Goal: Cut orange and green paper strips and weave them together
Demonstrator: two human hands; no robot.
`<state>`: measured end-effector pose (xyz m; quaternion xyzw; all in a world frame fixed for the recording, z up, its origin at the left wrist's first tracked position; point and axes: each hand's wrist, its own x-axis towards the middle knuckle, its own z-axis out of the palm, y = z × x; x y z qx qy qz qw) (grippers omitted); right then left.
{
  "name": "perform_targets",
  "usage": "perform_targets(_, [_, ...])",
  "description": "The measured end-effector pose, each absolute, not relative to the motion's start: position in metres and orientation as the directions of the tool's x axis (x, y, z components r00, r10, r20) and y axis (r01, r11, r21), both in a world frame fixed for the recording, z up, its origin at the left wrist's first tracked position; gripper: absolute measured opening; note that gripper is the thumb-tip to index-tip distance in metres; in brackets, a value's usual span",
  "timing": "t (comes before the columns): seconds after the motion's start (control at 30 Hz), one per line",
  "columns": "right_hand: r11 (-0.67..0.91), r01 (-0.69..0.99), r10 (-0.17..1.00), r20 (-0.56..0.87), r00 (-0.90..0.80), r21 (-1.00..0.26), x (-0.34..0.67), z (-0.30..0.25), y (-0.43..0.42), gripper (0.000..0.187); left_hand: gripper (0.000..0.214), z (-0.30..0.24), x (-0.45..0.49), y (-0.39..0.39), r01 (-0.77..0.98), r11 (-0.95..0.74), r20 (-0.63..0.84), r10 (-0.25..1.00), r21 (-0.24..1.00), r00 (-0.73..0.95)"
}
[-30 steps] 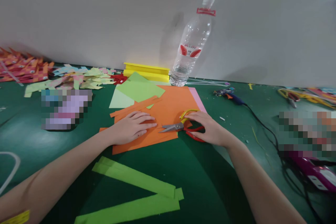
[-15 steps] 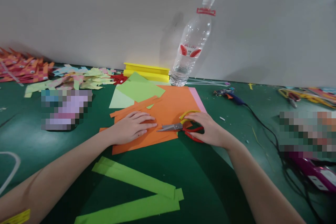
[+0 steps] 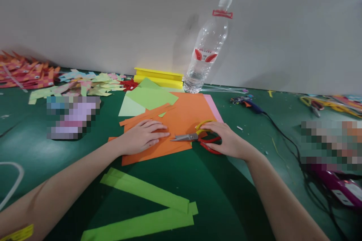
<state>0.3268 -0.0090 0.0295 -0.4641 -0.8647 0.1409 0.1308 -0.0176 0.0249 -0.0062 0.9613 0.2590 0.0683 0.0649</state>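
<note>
My left hand (image 3: 145,135) lies flat on the orange paper (image 3: 188,109), fingers stretched to the right. In my right hand (image 3: 227,139) are scissors (image 3: 185,138) with one yellow and one red handle loop; the blades point left, resting over the orange paper and slightly parted. Beneath and behind the orange sheets are a light green sheet (image 3: 151,92) and the edge of a pink sheet (image 3: 212,107). A narrow orange strip (image 3: 149,115) lies just above my left hand. Nearer to me, green paper strips (image 3: 147,188) form a sideways V on the green table.
A clear plastic bottle (image 3: 206,49) stands against the grey wall beside a folded yellow piece (image 3: 158,79). Paper scraps (image 3: 93,83) and orange-red woven pieces (image 3: 28,71) lie at back left. On the right are a corded tool (image 3: 251,106) and a purple power strip (image 3: 339,188).
Both hands and the scissors keep almost the same place. The whole view has shifted very slightly; nothing was taken hold of or let go.
</note>
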Motion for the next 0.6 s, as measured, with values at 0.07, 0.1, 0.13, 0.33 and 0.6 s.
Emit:
perform_targets(0.07, [0.514, 0.773, 0.847, 0.082, -0.525, -0.372, 0.323, 0.030, -0.010, 0.040, 0.040, -0.006, -0.017, 0.025, 0.490, -0.857, 0.096, 0.508, 0.162, 0.856])
perform_targets(0.1, [0.505, 0.776, 0.851, 0.070, -0.520, -0.377, 0.320, 0.031, -0.011, 0.039, 0.040, -0.006, -0.017, 0.025, 0.490, -0.857, 0.094, 0.507, 0.161, 0.857])
perform_targets(0.13, [0.499, 0.778, 0.853, 0.061, -0.518, -0.383, 0.318, 0.031, -0.012, 0.039, 0.040, -0.006, -0.016, 0.025, 0.490, -0.857, 0.093, 0.508, 0.161, 0.857])
perform_targets(0.33, [0.493, 0.773, 0.853, 0.048, -0.520, -0.398, 0.312, 0.032, -0.014, 0.039, 0.039, -0.005, -0.017, 0.025, 0.490, -0.857, 0.099, 0.508, 0.161, 0.856])
perform_targets(0.6, [0.508, 0.770, 0.844, 0.046, -0.534, -0.386, 0.312, 0.031, -0.013, 0.041, 0.039, -0.006, -0.017, 0.025, 0.495, -0.854, 0.080, 0.511, 0.159, 0.856])
